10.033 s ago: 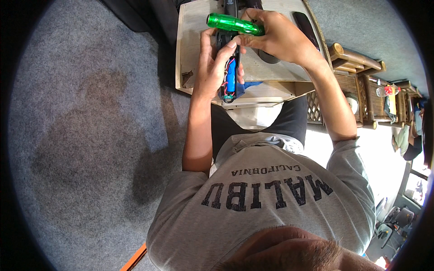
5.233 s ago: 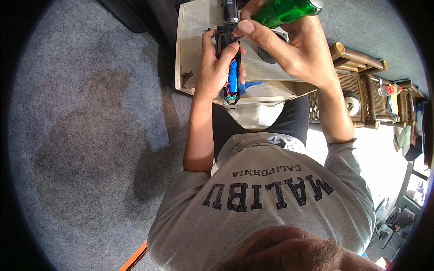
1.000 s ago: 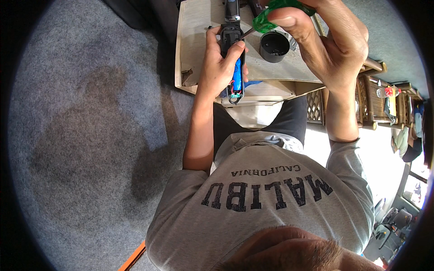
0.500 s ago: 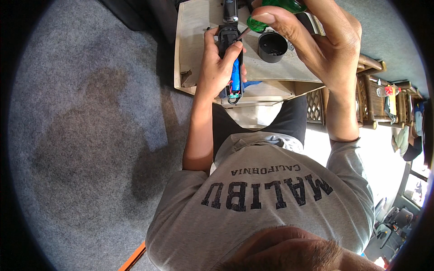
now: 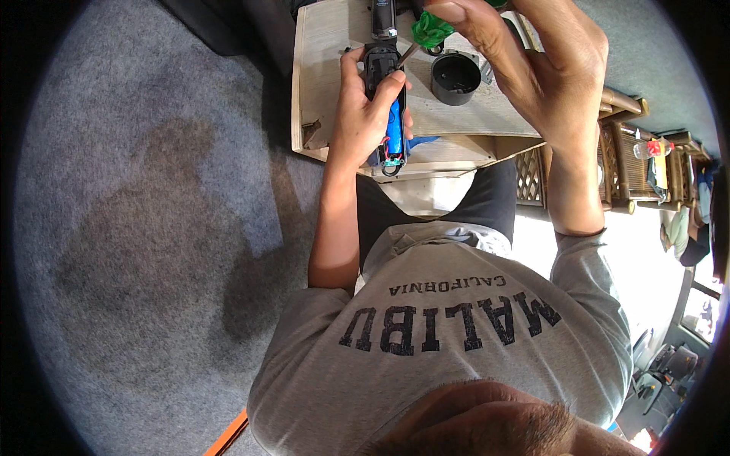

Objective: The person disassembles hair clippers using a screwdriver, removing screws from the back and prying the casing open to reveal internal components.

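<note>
My left hand (image 5: pixel 365 114) is wrapped round an opened black handheld device (image 5: pixel 381 62) with a long, narrow housing. Inside it lie a blue cylindrical battery (image 5: pixel 395 125), thin red wires and a small green circuit board (image 5: pixel 393 161) at the near end. A screwdriver (image 5: pixel 433 32) with a see-through green handle slants down, its shaft reaching the device beside my left thumb. My right hand (image 5: pixel 544 83) is closed on the handle; its fingertips are partly cut off by the top edge. The screwdriver's tip is hard to make out.
Right of the device, a round black cup (image 5: pixel 455 79) with small bits inside stands on the light wooden table (image 5: pixel 327 83). Beyond the device lies a long black part (image 5: pixel 385 17). A bamboo rack (image 5: pixel 631 171) with a clear bottle (image 5: pixel 649 150) is at right; grey carpet (image 5: pixel 152 228) spreads at left.
The screwdriver's green handle has turned and stands a little steeper, its end nearer the device. My right thumb has moved slightly up. My left hand and the device have barely shifted.
</note>
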### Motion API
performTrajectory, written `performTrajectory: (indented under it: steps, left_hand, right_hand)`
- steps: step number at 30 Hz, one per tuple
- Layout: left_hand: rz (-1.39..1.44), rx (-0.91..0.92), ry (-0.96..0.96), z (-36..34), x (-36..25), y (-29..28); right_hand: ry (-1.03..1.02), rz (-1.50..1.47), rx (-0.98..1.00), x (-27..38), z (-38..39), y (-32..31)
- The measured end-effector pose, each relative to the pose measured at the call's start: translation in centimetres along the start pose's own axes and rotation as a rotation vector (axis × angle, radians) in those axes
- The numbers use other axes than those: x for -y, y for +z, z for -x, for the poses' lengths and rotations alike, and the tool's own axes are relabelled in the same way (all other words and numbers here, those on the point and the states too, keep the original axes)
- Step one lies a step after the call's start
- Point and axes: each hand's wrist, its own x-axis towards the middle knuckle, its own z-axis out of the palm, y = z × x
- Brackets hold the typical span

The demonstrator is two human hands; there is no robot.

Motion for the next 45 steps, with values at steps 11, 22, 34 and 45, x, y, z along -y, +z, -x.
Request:
performTrajectory:
  steps: [11,22,34,45]
  left_hand:
    - [-0.018,0.009,0.021,0.0,0.3,-0.3]
    - [-0.007,0.008,0.011,-0.2,0.2,0.0]
    - [0.003,0.000,0.009,-0.2,0.4,-0.2]
    - [0.038,-0.033,-0.004,0.1,0.3,0.0]
  right_hand:
    - [-0.067,0.043,0.075,1.3,-0.5,-0.2]
    - [-0.109,-0.009,-0.033,1.3,-0.5,-0.4]
    - [-0.003,0.144,0.089,1.2,-0.3,-0.6]
    - [0.182,0.128,-0.025,1.1,0.5,-0.2]
